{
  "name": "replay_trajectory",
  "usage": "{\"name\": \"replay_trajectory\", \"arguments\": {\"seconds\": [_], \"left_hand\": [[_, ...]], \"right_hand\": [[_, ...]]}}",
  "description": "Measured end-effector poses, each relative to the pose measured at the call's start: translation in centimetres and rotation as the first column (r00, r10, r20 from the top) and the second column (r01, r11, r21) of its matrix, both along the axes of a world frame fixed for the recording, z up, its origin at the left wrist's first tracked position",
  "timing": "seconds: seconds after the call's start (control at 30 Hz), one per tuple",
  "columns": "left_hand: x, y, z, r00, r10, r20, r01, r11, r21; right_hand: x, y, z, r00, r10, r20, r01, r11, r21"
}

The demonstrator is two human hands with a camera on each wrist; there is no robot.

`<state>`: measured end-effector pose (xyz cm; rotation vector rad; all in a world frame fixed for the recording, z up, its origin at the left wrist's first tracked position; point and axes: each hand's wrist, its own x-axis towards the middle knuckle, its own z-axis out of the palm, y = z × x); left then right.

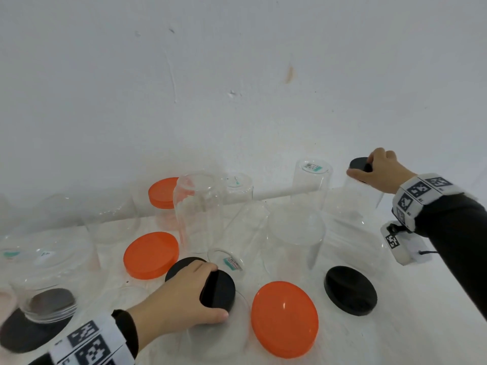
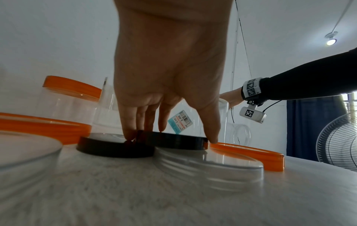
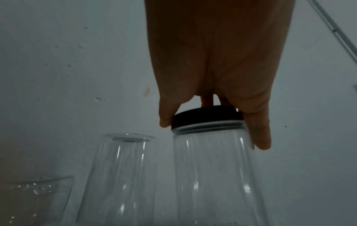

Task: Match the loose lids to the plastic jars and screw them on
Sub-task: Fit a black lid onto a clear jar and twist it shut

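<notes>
My left hand (image 1: 217, 292) grips a black lid (image 1: 224, 284) that sits on the mouth of a clear jar (image 1: 218, 338) near the table's front. In the left wrist view the thumb and fingers of that hand (image 2: 172, 136) pinch the lid's (image 2: 177, 142) rim over the jar's threaded neck (image 2: 208, 165). A second black lid (image 2: 115, 147) lies flat just behind it. At the far right my right hand (image 1: 361, 167) holds a small black lid (image 1: 357, 163) on top of a tall clear jar (image 1: 361, 204). In the right wrist view, fingers and thumb of that hand (image 3: 210, 122) clasp this lid (image 3: 207, 117) on that jar (image 3: 212, 175).
Loose orange lids (image 1: 151, 255) (image 1: 284, 318) and a loose black lid (image 1: 350, 289) lie on the white table (image 1: 421, 325). A jar with an orange lid (image 1: 162, 193) stands by the wall. Several clear jars, some upside down, crowd the middle and left. A fan (image 2: 340, 143) stands at the right.
</notes>
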<state>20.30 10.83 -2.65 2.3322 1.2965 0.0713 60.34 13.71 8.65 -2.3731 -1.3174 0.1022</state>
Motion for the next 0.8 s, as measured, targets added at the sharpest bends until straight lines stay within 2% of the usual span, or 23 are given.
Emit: {"name": "replay_trajectory", "arguments": {"seconds": [0.33, 0.47, 0.57, 0.63, 0.7, 0.8], "left_hand": [[-0.2, -0.2, 0.3, 1.000, -0.008, 0.012, 0.008, 1.000, -0.020], [-0.4, -0.5, 0.5, 1.000, 0.000, 0.014, 0.000, 1.000, -0.014], [-0.5, -0.8, 0.8, 1.000, 0.006, 0.016, -0.006, 1.000, -0.001], [-0.4, -1.0, 1.1, 1.000, 0.014, 0.019, -0.014, 1.000, 0.004], [-0.5, -1.2, 1.2, 0.999, 0.022, 0.025, -0.022, 1.000, 0.003], [-0.5, -1.7, 1.4, 0.999, 0.027, 0.043, -0.027, 1.000, 0.003]], "right_hand": [[0.1, 0.6, -0.3, 0.998, -0.015, 0.054, 0.019, 0.996, -0.086], [0.7, -0.1, 0.1, 0.997, 0.022, 0.080, -0.013, 0.993, -0.117], [0.5, -0.9, 0.3, 0.981, 0.060, 0.186, -0.032, 0.988, -0.149], [0.1, -1.4, 0.1, 0.942, 0.126, 0.310, -0.107, 0.991, -0.077], [-0.5, -1.9, -0.3, 0.878, 0.242, 0.414, -0.268, 0.964, 0.004], [-1.4, -2.9, -1.4, 0.799, 0.440, 0.410, -0.441, 0.892, -0.099]]}}
